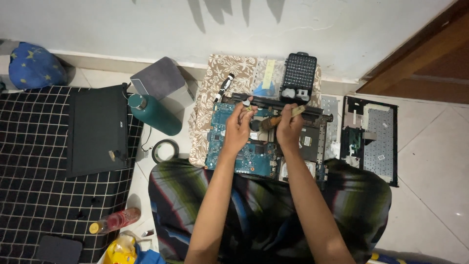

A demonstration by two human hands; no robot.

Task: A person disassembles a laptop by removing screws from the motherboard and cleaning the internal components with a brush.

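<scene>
An opened laptop base with a blue circuit board (244, 159) lies on a patterned cloth on the floor in front of me. My left hand (238, 128) pinches a small pale object over the board, near its upper edge. My right hand (289, 128) grips a small brush (283, 117) with a wooden handle, its tip pointing left over the copper cooling part beside the round fan. Both hands are close together above the board.
A black bit set case (299, 77) stands at the back by the wall. A detached keyboard panel (371, 139) lies right. A closed black laptop (97, 129), teal bottle (155, 114), tape roll (164, 150) and grey box (161, 80) lie left.
</scene>
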